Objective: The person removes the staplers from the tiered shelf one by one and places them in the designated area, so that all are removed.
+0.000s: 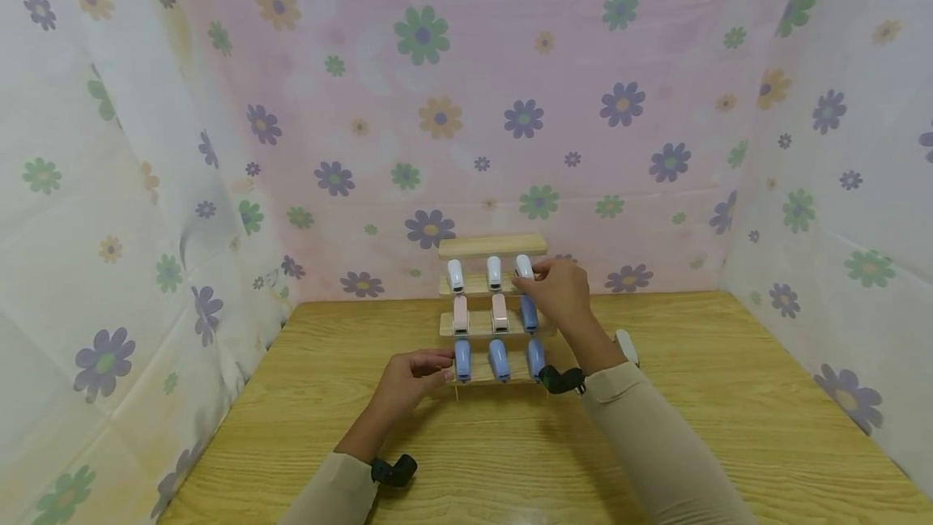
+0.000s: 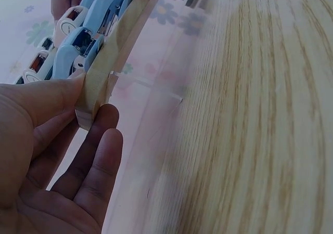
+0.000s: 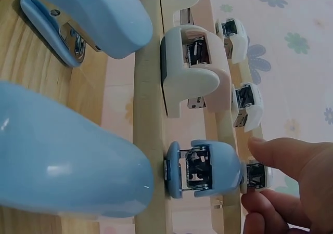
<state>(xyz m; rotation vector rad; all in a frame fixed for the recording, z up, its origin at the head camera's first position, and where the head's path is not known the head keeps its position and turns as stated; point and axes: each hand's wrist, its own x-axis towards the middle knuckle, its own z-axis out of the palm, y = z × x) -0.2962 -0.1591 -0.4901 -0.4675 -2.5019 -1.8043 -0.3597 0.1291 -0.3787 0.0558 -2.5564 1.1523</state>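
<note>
A tiered wooden rack (image 1: 492, 246) holds small staplers in rows. My right hand (image 1: 567, 292) is at its upper right, thumb and fingers pinching a white stapler (image 1: 523, 266); in the right wrist view the fingertips hold that white stapler (image 3: 257, 176) beyond a blue one (image 3: 221, 166). My left hand (image 1: 405, 383) is at the lower left, beside a blue stapler (image 1: 462, 360). The left wrist view shows the left hand (image 2: 62, 151) gripping the end of the bottom shelf (image 2: 96, 93) between thumb and fingers. Two pink staplers (image 1: 461, 314) stand on the middle row.
The rack stands on a wood-grain table (image 1: 350, 347) near a flowered cloth backdrop (image 1: 437, 168), with cloth walls left and right. Behind my right wrist a white object (image 1: 626, 346) shows. The top shelf bears no stapler.
</note>
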